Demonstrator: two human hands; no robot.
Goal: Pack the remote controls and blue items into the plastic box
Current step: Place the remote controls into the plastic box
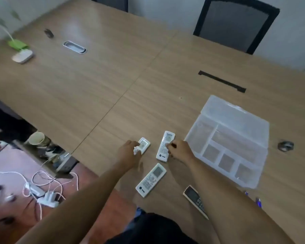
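A clear plastic box (201, 136) with several compartments lies open on the wooden table, its lid (236, 117) folded back behind it. Left of it lie three white remote controls. My left hand (128, 152) closes on the small left remote (143, 144). My right hand (180, 148) grips the middle remote (165, 143) at its side. A third white remote (151, 179) lies free nearer to me. A dark-faced remote (195, 198) sits partly under my right forearm. Small blue items (258, 202) lie at the table's near right edge, mostly hidden.
A black strip (222, 81) lies beyond the box and a small metal object (285, 146) to its right. A cable grommet (74, 47), a white device (22, 56) and a green-based lamp (17, 44) sit far left. Cables and chargers (46, 192) cover the floor at left.
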